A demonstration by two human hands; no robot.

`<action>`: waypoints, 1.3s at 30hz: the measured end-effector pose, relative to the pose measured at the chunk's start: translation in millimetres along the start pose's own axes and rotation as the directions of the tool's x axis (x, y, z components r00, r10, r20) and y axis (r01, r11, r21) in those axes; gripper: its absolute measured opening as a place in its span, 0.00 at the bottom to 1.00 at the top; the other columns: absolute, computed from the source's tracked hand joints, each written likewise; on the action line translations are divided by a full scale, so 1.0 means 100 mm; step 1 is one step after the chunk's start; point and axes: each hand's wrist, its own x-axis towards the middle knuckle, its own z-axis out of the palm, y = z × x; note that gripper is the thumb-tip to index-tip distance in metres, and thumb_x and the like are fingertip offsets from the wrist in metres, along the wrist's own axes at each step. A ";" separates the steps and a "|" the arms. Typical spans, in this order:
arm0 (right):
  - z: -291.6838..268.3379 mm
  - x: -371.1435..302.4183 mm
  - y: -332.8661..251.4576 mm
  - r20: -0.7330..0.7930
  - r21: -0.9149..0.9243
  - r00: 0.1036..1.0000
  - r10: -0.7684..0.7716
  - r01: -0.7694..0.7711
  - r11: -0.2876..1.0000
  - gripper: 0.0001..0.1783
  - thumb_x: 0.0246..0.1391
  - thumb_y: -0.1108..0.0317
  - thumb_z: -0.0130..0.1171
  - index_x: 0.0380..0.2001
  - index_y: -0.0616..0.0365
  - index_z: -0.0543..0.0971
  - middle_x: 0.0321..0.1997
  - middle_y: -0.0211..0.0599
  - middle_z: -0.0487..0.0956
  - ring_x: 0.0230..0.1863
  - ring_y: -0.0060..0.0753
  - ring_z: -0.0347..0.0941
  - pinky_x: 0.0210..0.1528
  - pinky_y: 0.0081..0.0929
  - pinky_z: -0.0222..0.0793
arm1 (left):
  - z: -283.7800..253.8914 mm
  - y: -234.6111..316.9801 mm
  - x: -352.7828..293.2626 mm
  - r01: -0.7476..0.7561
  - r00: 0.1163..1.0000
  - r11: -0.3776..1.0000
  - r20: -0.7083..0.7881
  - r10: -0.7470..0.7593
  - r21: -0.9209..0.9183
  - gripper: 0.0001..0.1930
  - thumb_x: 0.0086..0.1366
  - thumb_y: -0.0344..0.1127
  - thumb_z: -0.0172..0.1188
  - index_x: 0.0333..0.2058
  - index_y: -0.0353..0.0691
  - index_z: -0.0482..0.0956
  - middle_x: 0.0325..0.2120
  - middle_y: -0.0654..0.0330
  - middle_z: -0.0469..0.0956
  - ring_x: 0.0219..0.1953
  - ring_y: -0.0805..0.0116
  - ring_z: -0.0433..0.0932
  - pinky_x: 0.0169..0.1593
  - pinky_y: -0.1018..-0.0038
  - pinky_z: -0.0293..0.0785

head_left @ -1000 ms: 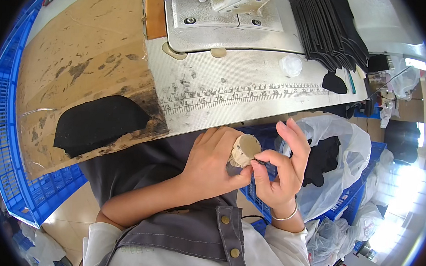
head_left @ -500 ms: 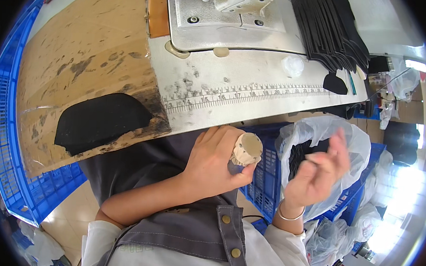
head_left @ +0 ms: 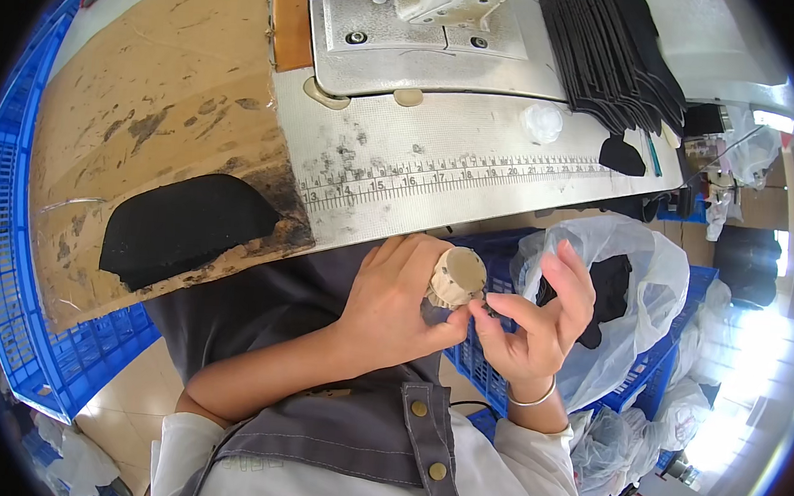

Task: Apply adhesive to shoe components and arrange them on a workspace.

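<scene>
My left hand (head_left: pixel 399 289) is wrapped round a small tan cylinder (head_left: pixel 462 272). The cylinder has a flat round top and a wrinkled, dark-spotted side, and its lower part is hidden by my fingers. Thumb and forefinger of my right hand (head_left: pixel 538 325) are pinched together right beside the cylinder's near right rim. A tiny dark bit shows at those fingertips, too small to name; the other fingers are raised. A black fabric piece (head_left: pixel 189 226) with a curved edge lies on brown cardboard (head_left: pixel 180 80), left of my hands.
A white worktable (head_left: pixel 390 211) with a printed ruler carries a machine base (head_left: pixel 426 63), a small clear-white round item (head_left: pixel 542 123) and a black fabric stack (head_left: pixel 608 61). Below right stands a blue crate (head_left: pixel 476 362) beside a plastic-lined bin (head_left: pixel 658 291) holding black pieces. Another blue crate (head_left: pixel 1 251) stands left.
My right hand has come left from over the plastic-lined bin to the cylinder's rim, its thumb and forefinger closing. My left hand keeps its hold in nearly the same place.
</scene>
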 end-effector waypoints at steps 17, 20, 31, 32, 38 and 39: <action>0.18 -0.12 -0.05 -0.045 -0.030 0.996 0.071 -0.072 0.997 0.05 0.49 0.67 0.58 0.24 0.54 0.73 0.41 0.36 0.72 0.52 0.47 0.67 0.59 0.50 0.55 | 0.02 0.01 0.01 -0.019 1.000 1.000 0.003 0.019 0.000 0.24 0.41 0.37 0.66 0.38 0.37 0.71 0.32 0.56 0.73 0.37 0.55 0.72 0.41 0.64 0.69; 0.18 -0.20 -0.05 -0.125 0.031 0.986 0.114 -0.111 0.993 0.09 0.50 0.64 0.58 0.23 0.54 0.71 0.41 0.37 0.70 0.50 0.47 0.67 0.58 0.50 0.59 | 0.01 0.06 0.00 0.002 1.000 1.000 0.012 -0.002 -0.011 0.23 0.41 0.37 0.66 0.38 0.37 0.71 0.32 0.56 0.73 0.37 0.54 0.72 0.41 0.65 0.69; 0.05 -0.15 0.01 -0.091 0.056 0.995 0.037 -0.032 0.998 0.11 0.39 0.60 0.70 0.27 0.50 0.81 0.53 0.34 0.67 0.60 0.51 0.59 0.57 0.42 0.61 | -0.01 0.00 0.01 0.000 1.000 1.000 -0.010 0.000 -0.030 0.23 0.41 0.36 0.65 0.37 0.36 0.70 0.32 0.55 0.72 0.36 0.54 0.72 0.40 0.64 0.68; 0.04 -0.13 0.00 -0.092 0.056 0.995 0.037 -0.032 0.998 0.11 0.39 0.60 0.70 0.27 0.50 0.81 0.53 0.34 0.67 0.60 0.51 0.59 0.57 0.42 0.61 | -0.01 0.00 0.01 -0.009 1.000 0.999 -0.012 0.009 -0.037 0.22 0.41 0.36 0.65 0.37 0.36 0.70 0.32 0.55 0.72 0.36 0.54 0.72 0.40 0.64 0.68; 0.07 -0.04 -0.04 0.008 -0.060 1.000 0.012 -0.012 0.998 0.06 0.41 0.68 0.66 0.27 0.52 0.81 0.52 0.36 0.71 0.58 0.49 0.63 0.56 0.44 0.60 | -0.01 0.00 0.00 -0.016 1.000 1.000 -0.022 0.016 -0.006 0.22 0.42 0.36 0.65 0.38 0.36 0.71 0.32 0.54 0.73 0.36 0.54 0.72 0.40 0.64 0.69; 0.07 -0.04 -0.04 0.028 -0.107 0.999 -0.034 0.037 0.994 0.06 0.41 0.69 0.64 0.27 0.54 0.80 0.51 0.36 0.73 0.57 0.49 0.64 0.57 0.44 0.59 | 0.00 -0.01 0.00 -0.016 1.000 1.000 -0.023 0.016 -0.005 0.22 0.42 0.36 0.65 0.38 0.36 0.71 0.32 0.54 0.73 0.36 0.54 0.72 0.40 0.64 0.69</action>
